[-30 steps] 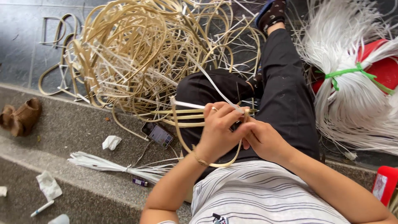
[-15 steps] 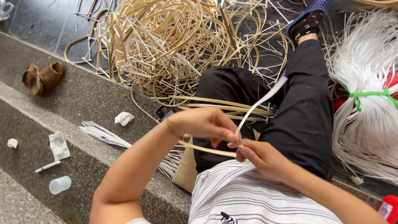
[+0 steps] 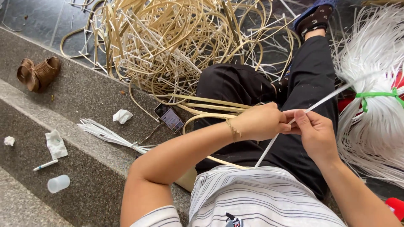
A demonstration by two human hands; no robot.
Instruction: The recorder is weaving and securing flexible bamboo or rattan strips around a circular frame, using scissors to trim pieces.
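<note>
The left hand and the right hand meet over the lap, both pinched shut on a thin white strip. The strip runs between them, up to the right and down toward the striped shirt. It looks light, bendy and a bit slippery, so a grip close to the fingertips suits it best. Past the knees lies a phone on the stone step. Farther off sits a big pile of tan cane.

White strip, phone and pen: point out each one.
white strip (image 3: 322, 102), head view, on the stretch beyond the right hand.
phone (image 3: 169, 118), head view, middle of its screen.
pen (image 3: 46, 164), head view, middle of its barrel.
</note>
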